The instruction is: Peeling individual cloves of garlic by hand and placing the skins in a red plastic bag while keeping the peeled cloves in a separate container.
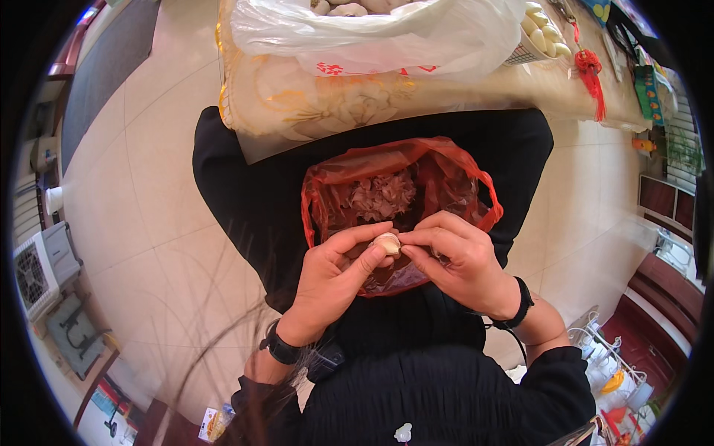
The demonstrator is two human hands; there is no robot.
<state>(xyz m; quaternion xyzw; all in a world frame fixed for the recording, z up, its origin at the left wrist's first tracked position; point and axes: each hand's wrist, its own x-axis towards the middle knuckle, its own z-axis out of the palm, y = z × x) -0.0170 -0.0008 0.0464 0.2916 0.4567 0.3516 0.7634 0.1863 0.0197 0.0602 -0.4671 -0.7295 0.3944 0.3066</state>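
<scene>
Between the thumb and fingers of my left hand (340, 267) is a pale garlic clove (388, 243), partly covered by skin. The fingertips of my right hand (454, 259) pinch at the clove's right side, where the skin is. Both hands are above a red plastic bag (390, 153) that lies open on my lap. Inside the bag is a heap of papery garlic skins (382, 196). My fingers hide part of the bag's near side.
On the table (334, 106) ahead, a white plastic bag (379, 47) holds several garlic bulbs (348, 9). Right of it stands a basket (524, 50) of peeled garlic cloves (541, 33). A red tassel (594, 83) hangs over the cloth. An air cooler (42, 267) stands at far left.
</scene>
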